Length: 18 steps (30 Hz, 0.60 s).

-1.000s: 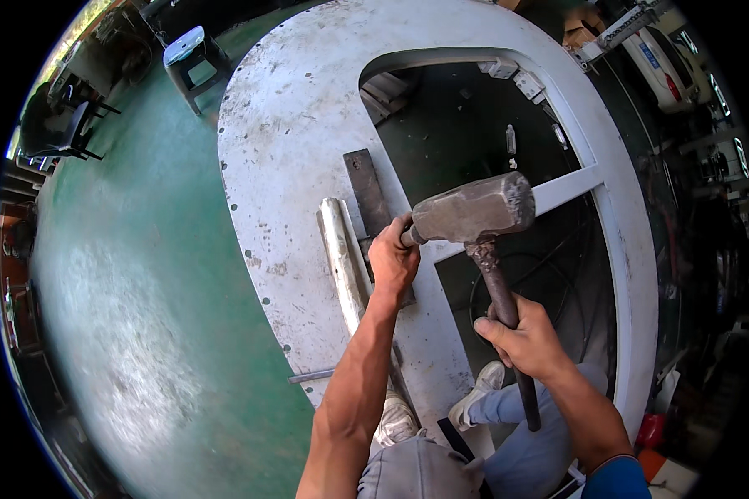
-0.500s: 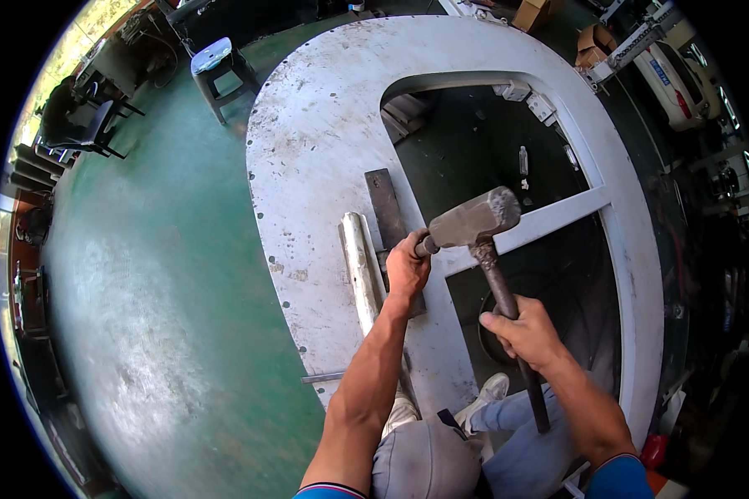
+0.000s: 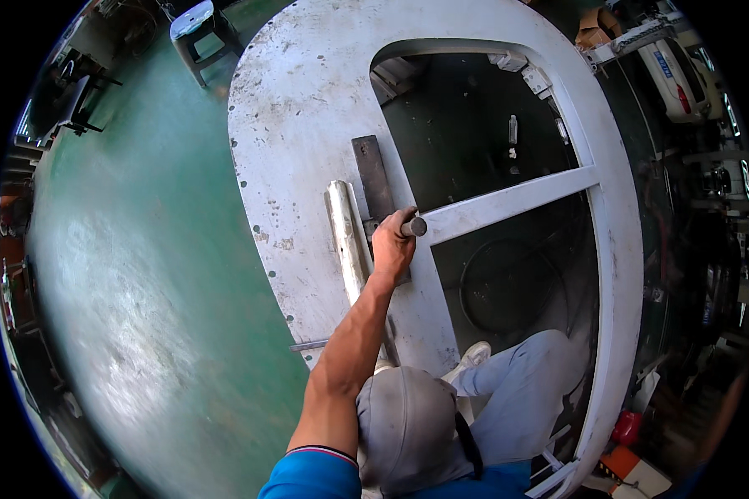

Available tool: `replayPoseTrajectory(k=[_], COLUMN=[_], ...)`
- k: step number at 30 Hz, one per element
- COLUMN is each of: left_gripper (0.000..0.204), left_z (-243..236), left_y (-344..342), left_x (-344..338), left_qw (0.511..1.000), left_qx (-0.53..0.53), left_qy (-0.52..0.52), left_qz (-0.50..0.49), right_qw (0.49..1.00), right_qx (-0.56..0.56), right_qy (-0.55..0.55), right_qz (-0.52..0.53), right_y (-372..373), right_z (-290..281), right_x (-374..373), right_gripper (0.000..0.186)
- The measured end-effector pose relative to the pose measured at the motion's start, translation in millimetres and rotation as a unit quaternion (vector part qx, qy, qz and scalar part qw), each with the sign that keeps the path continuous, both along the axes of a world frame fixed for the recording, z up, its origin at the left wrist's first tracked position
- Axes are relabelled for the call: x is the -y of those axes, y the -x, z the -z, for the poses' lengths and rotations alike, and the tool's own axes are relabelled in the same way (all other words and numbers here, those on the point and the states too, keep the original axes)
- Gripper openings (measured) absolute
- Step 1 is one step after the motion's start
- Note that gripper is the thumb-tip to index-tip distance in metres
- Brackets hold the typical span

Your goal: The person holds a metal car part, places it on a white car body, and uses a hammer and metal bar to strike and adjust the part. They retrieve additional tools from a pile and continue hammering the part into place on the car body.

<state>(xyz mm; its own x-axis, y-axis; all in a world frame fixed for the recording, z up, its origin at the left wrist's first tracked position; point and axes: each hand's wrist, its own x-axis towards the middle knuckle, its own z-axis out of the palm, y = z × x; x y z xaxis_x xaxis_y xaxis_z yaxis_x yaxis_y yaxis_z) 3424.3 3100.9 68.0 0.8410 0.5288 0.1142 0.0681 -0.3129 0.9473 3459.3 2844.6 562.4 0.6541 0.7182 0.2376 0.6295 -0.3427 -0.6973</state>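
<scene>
My left hand (image 3: 394, 249) is closed around a short dark metal rod, a punch or chisel by its look, whose round blunt end (image 3: 414, 226) sticks out to the right. Beneath and beyond that hand lies a flat dark steel bar (image 3: 372, 170). Alongside it on the left is a long silvery metal tube (image 3: 344, 229). Both rest on a large white metal frame (image 3: 295, 116) with rounded corners and open cutouts. The rod's other end is hidden by my fingers. Neither my right hand nor the sledgehammer shows now.
A cross strut (image 3: 508, 202) divides the frame's openings. My grey-clad leg (image 3: 412, 424) is at the near edge. A thin metal strip (image 3: 308, 345) juts past the frame's left edge. On the green floor stands a stool (image 3: 201, 41); a white car (image 3: 670, 79) is at far right.
My right hand and the sledgehammer have gone out of view. The view has shifted, so the frame sits higher and slightly left. My left hand keeps its grip on the rod.
</scene>
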Motion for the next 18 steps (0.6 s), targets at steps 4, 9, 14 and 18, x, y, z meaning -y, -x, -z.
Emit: replayPoseTrajectory(k=[4, 9, 14, 18], left_gripper=[0.031, 0.024, 0.025, 0.018], left_z=[-6, -5, -16, -36], left_y=[-5, -4, 31, 62], left_x=[7, -11, 17, 65], left_qw=[0.999, 0.991, 0.998, 0.988], left_qx=[0.03, 0.048, 0.06, 0.081], left_qy=[0.016, 0.118, -0.02, -0.087], left_qz=[0.006, -0.028, -0.002, 0.1], right_qw=[0.946, 0.812, 0.902, 0.889], right_qx=[-0.206, -0.552, -0.352, -0.333], right_qy=[0.203, 0.086, -0.093, -0.186], right_qz=[0.149, 0.17, 0.23, 0.253], right_y=[28, 36, 18, 42], right_z=[175, 290, 188, 199], right_x=[-17, -59, -47, 1], right_gripper=[0.027, 0.027, 0.021, 0.018])
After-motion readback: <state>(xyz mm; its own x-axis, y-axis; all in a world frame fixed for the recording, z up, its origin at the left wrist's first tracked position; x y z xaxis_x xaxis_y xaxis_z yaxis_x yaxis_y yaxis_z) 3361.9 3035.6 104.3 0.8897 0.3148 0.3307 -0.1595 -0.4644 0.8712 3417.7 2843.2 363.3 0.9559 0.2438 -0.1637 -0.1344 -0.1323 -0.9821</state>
